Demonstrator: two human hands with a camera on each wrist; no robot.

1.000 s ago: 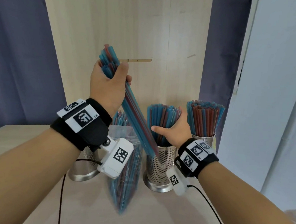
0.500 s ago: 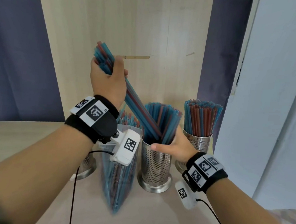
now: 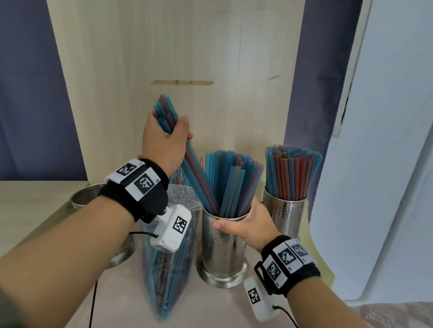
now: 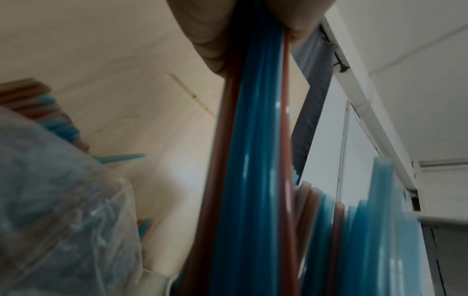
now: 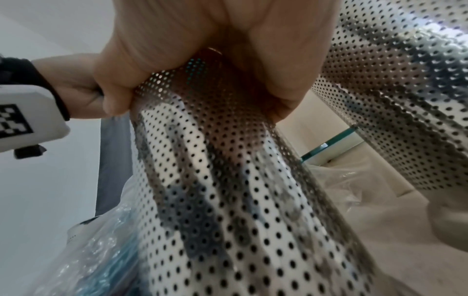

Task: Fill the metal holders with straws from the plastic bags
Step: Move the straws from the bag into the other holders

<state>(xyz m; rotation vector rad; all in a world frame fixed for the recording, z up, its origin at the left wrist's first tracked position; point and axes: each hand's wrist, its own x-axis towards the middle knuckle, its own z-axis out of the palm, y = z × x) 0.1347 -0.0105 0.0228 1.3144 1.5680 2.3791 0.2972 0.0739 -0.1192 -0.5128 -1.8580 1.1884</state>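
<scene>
My left hand [image 3: 165,138] grips a bundle of blue and red straws [image 3: 192,170] near its top end; the bundle slants down with its lower ends inside the middle perforated metal holder [image 3: 221,250]. That holder is packed with blue and red straws. My right hand [image 3: 247,224] grips the holder's rim, thumb across the front. In the left wrist view the held straws [image 4: 253,160] run down from my fingers. In the right wrist view my palm wraps the perforated wall [image 5: 228,180]. A clear plastic bag of straws [image 3: 167,262] stands left of the holder.
A second holder [image 3: 284,211], full of straws, stands at the right against the wall. A third metal holder [image 3: 84,196] sits at the left, partly behind my left forearm. A wooden panel [image 3: 166,59] backs the counter [image 3: 17,210]. Cables trail from both wrist cameras.
My left hand has come down, pushing the straw bundle deeper into the middle holder. My right hand has slid from the straws down onto the holder's rim.
</scene>
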